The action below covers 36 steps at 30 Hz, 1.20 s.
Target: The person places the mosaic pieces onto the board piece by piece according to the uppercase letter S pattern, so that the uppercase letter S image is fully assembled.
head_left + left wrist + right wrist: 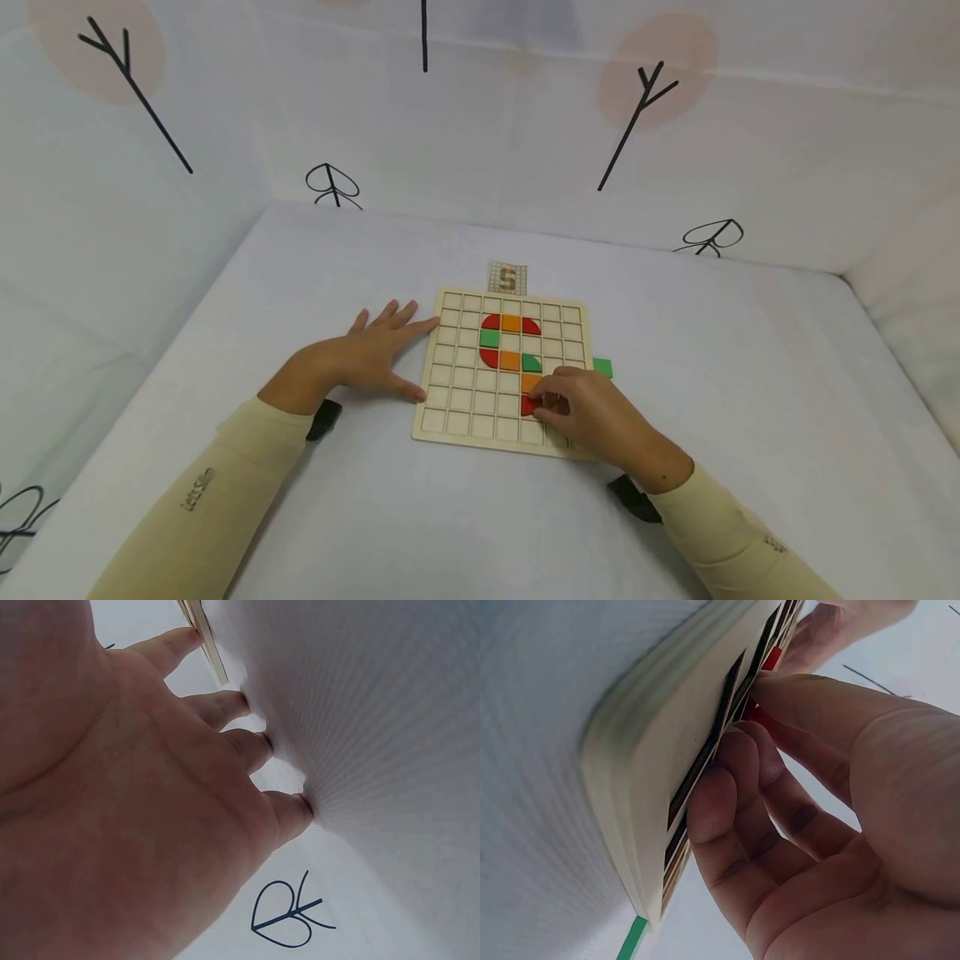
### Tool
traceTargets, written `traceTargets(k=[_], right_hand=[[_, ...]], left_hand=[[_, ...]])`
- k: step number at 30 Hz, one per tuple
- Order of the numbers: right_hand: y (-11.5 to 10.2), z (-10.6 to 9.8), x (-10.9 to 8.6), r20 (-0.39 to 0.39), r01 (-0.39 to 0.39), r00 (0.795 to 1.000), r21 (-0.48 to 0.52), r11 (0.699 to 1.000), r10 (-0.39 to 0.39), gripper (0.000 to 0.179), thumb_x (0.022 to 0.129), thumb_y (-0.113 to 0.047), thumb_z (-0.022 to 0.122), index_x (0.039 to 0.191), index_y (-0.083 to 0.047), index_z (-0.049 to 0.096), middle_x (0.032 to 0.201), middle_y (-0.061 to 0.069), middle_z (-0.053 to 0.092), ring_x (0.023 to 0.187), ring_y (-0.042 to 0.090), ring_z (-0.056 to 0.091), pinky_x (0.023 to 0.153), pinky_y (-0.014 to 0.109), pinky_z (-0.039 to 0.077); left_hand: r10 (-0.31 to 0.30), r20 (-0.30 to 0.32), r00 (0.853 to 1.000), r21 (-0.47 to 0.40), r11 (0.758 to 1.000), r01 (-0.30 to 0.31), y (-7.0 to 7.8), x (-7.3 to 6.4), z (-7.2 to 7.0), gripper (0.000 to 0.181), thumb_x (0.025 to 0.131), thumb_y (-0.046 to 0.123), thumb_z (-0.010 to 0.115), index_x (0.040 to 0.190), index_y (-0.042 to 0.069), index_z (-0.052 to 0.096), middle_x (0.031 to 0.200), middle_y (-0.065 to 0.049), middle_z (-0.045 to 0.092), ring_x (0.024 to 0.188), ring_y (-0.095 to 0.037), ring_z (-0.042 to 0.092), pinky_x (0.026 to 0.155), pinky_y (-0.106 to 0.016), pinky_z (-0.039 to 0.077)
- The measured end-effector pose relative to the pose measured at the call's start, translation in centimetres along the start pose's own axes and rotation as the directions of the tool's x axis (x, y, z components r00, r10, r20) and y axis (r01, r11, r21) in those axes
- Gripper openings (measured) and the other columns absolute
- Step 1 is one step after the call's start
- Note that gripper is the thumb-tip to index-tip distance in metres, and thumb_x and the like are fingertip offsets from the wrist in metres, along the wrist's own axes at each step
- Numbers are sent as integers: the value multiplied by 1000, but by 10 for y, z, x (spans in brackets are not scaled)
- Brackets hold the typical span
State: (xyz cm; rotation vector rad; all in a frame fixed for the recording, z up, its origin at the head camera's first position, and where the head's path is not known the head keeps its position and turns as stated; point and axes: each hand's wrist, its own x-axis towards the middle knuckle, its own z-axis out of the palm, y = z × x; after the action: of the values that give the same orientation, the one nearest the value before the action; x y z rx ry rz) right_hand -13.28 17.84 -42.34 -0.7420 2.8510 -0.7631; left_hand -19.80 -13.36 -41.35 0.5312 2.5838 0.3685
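A square wooden grid board [460, 400] lies on the white cloth, with red, orange and green tiles set in its cells. My left hand [367, 354] is spread flat at the board's left side, thumb and index fingertip touching its edge. In the left wrist view, the other fingertips [289, 814] rest on the cloth. Over the lower right of the board, my right hand [600, 412] pinches a red rounded tile [527, 406] at a cell just below an orange tile [529, 382]. In the right wrist view the fingers partly hide that tile.
A small card [507, 278] printed with a gridded coloured figure lies behind the board's top edge. A green tile [603, 367] is on the cloth by the right edge. White cloth walls [465, 150] with drawn plants rise behind and at the sides.
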Motion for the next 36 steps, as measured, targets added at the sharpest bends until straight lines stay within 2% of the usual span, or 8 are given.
traceTargets(k=[8,22,31,36], right_hand=[[1,-6,-2,-4,-3,1000,-10,1000,3,12,85,-12,79,97,-12,76,83,-9,64,76,6,56,64,19,51],[19,-43,-4,-110,-96,990,-71,993,88,15,88,-10,76,103,-9,75,89,-2,69,75,12,59,62,23,51],[37,-50,-3,-149,-125,982,-83,989,112,18,88,-7,75,105,-7,75,95,4,70,89,22,62,76,38,56],[46,-50,-2,-126,-152,982,-85,985,140,19,88,-9,75,107,-7,75,99,7,71,93,26,62,76,38,55]], left_hand=[[-1,1,1000,-12,1000,1,1,0,0,113,75,59,81,161,36,11,170,-6,-4,157,-32,-11,123,-61,-8],[-1,-2,1000,-9,1000,1,2,-1,-1,113,75,59,81,161,36,11,170,-6,-4,157,-32,-11,124,-61,-8],[-6,-11,1000,-12,1000,6,2,-3,-1,112,75,58,81,161,36,12,170,-7,-2,157,-33,-10,124,-61,-8],[-4,-12,1000,-14,1000,4,2,-3,-1,113,75,58,81,161,36,12,170,-7,-3,157,-33,-10,123,-61,-8]])
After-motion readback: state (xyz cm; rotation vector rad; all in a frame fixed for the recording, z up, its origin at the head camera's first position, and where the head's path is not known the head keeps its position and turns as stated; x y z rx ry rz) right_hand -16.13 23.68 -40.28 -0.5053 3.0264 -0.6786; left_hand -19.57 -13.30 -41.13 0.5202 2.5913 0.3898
